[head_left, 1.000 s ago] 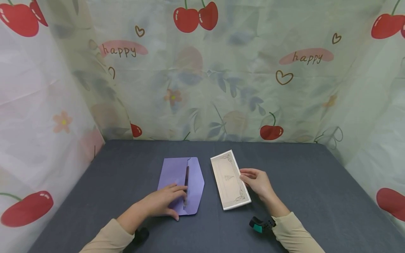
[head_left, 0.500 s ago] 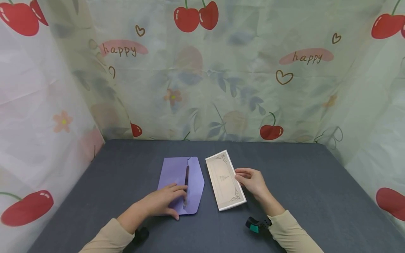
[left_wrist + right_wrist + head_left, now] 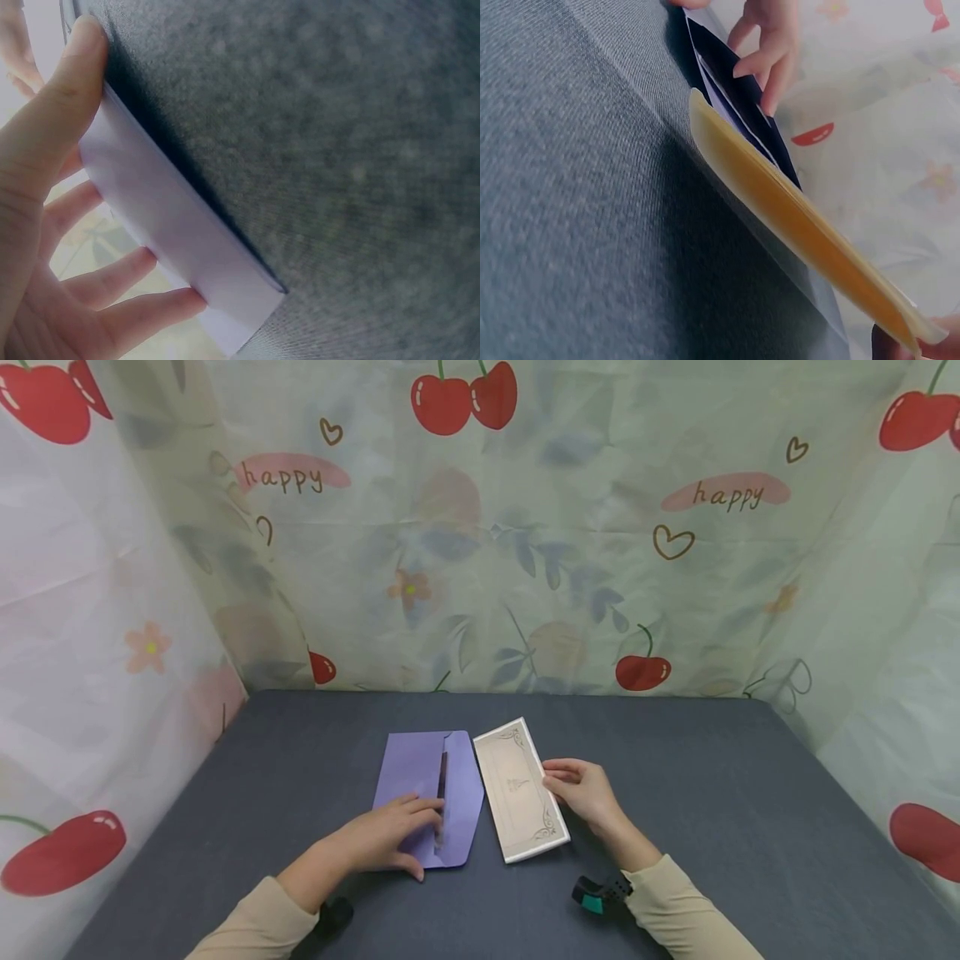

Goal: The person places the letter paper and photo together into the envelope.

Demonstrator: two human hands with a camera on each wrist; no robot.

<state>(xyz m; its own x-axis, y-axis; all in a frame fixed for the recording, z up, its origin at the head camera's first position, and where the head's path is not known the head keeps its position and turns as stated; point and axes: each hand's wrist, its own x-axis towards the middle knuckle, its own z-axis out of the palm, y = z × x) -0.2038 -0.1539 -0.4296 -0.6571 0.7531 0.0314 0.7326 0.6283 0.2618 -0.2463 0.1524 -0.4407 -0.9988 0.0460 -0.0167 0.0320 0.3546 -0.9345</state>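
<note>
And our right hand (image 3: 591, 793) pinched the cream card (image 3: 517, 802) in a narrow grip, just beside the purple envelope (image 3: 408, 764) on the bench (image 3: 300, 760); our left hand (image 3: 390, 833) lay spread across that envelope. Flap (image 3: 467, 789) unfolded, card outside: sliding it in, we judged, was left undone.

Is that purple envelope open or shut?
Open. The envelope has its flap spread toward the cream card, and a dark gap shows at its mouth.

A person's left hand (image 3: 393, 833) rests on a purple envelope (image 3: 412, 764) on a dark grey table (image 3: 690, 768); their right hand (image 3: 591, 792) pinches a cream card (image 3: 517, 789) just beside the envelope's flap (image 3: 467, 793). Cherry-patterned cloth (image 3: 570, 502) hangs behind.
</note>
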